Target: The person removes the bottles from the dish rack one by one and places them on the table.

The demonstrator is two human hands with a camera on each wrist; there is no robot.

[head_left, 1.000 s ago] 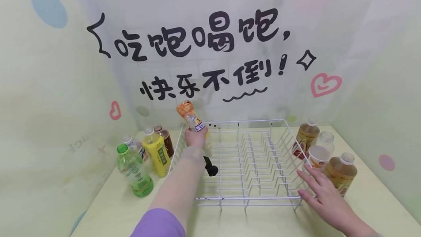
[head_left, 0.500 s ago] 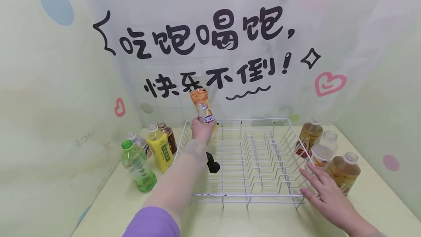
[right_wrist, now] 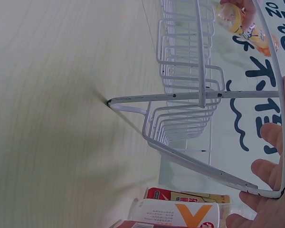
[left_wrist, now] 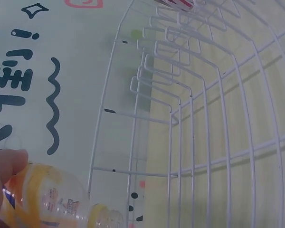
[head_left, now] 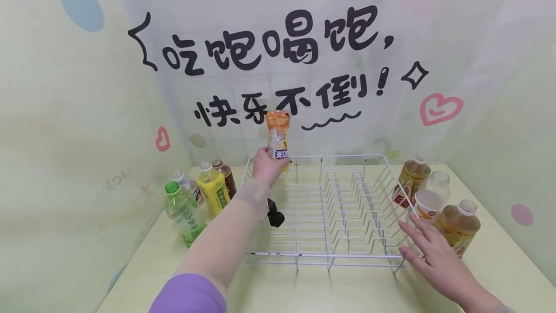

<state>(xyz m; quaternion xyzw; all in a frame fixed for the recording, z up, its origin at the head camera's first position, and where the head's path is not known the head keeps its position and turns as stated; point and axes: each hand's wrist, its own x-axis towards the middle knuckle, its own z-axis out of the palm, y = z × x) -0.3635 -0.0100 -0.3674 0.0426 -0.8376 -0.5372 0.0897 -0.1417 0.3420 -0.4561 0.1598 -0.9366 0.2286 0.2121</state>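
Note:
My left hand (head_left: 269,165) grips a clear plastic bottle (head_left: 279,134) with an orange and purple label. The bottle is upside down, base up, over the back left of a white wire dish rack (head_left: 326,256). In the left wrist view its bare neck (left_wrist: 107,217) points toward the rack's wires, and only the thumb and part of the hand show at the left edge. At the rack's front right corner, my right hand (head_left: 434,255) rests with fingers spread and extended against the wire rim; the right wrist view shows those fingertips (right_wrist: 263,168) at the rim.
Left of the rack stand a green bottle (head_left: 184,216), a yellow bottle (head_left: 214,190), a brown bottle (head_left: 227,177) and a clear one. On its right are two amber bottles (head_left: 410,182) (head_left: 458,228) and a clear jar (head_left: 433,194). Printed walls (head_left: 243,144) enclose the table.
My left hand has carried the bottle rightward and slightly up, from over the rack's left edge, and turned it from slanted to nearly vertical. The right hand stays at the rack's corner.

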